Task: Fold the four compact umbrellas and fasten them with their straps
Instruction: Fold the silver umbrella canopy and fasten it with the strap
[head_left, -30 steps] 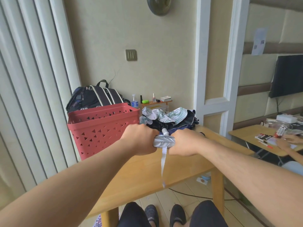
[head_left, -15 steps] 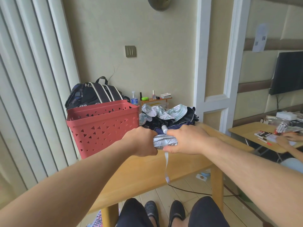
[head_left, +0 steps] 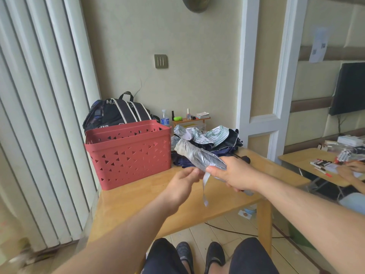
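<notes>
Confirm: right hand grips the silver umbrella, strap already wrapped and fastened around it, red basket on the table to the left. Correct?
Not quite. The strap is not fastened: the head view shows it hanging loose below the silver umbrella. The rest holds: the right hand grips the umbrella, and the red basket stands on the table to the left.

A lived-in room of a home: padded wall panels, a wall-mounted television (head_left: 349,88), a backpack (head_left: 118,113) against the wall, and toiletries on a small shelf (head_left: 190,120) behind the wooden desk (head_left: 138,200).
</notes>
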Motion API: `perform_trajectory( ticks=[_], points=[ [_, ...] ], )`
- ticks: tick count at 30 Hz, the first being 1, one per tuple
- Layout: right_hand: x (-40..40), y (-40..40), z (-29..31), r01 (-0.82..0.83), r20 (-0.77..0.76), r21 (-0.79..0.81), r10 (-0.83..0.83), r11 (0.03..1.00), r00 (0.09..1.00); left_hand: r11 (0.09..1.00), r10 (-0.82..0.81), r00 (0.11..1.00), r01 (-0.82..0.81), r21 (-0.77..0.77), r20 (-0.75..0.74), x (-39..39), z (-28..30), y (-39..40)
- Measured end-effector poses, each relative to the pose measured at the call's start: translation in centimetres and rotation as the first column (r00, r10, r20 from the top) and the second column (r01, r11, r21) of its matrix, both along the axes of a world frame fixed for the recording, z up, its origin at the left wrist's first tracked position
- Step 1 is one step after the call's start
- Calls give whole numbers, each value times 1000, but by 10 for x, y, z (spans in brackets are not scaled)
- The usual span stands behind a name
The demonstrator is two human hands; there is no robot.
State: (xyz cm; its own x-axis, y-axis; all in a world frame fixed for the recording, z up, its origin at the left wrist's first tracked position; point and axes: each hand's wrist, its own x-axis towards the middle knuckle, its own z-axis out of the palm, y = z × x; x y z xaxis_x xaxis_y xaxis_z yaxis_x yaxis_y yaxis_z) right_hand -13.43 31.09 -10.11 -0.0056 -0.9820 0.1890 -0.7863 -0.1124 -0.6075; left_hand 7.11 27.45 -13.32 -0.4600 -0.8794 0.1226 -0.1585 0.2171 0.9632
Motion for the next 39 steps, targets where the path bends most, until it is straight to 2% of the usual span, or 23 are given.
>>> perform_trajectory(
  ticks=[5, 7, 10, 12, 16, 19, 22, 26, 29, 30, 32, 35, 37, 39],
  points=[
    [-4, 6, 0, -12, 127, 40, 6, 999, 992, 997, -62, 998, 63, -43, 27, -6, -16, 10],
    [-5, 8, 1, -10, 172, 54, 1, 999, 985, 999, -52, 997, 51, -12, -65, -8, -17, 11],
    [-2, 10, 0, -37, 262, 73, 16, 997, 965, 991, -45, 977, 71, 116, -211, -10, -12, 12],
    [4, 11, 0, -77, 335, 95, 41, 992, 941, 983, -41, 981, 74, 170, -192, -6, -6, 12],
    [18, 18, 4, -138, 492, 246, -1, 960, 871, 990, -37, 993, 52, 134, -114, 5, 7, 5],
    [26, 23, 5, -279, 611, 392, -21, 877, 791, 982, -130, 976, 150, 111, -173, 12, 13, 0],
    [28, 24, 3, -505, 734, 459, 8, 731, 679, 944, -287, 933, 314, 102, -216, 23, 19, -2],
    [27, 22, -5, -748, 867, 378, 76, 545, 493, 887, -419, 879, 449, 103, -226, 30, 27, -1],
    [28, 19, -7, -780, 901, 314, 87, 541, 424, 898, -421, 883, 437, 40, -209, 28, 30, -1],
    [29, 20, -6, -757, 896, 315, 85, 572, 437, 899, -424, 880, 438, 21, -212, 27, 31, 0],
    [33, 22, -2, -620, 830, 338, 86, 708, 551, 908, -406, 886, 418, 7, -225, 28, 31, 0],
    [42, 24, 1, -257, 643, 215, 62, 942, 763, 968, -240, 946, 251, 21, -218, 26, 28, -1],
    [48, 27, 1, -68, 458, 75, 26, 995, 889, 993, -111, 977, 118, 29, -181, 21, 24, -2],
    [51, 33, -5, -7, 171, -46, 15, 999, 985, 997, -26, 977, 39, 59, -212, 16, 23, -2]
  ],
)
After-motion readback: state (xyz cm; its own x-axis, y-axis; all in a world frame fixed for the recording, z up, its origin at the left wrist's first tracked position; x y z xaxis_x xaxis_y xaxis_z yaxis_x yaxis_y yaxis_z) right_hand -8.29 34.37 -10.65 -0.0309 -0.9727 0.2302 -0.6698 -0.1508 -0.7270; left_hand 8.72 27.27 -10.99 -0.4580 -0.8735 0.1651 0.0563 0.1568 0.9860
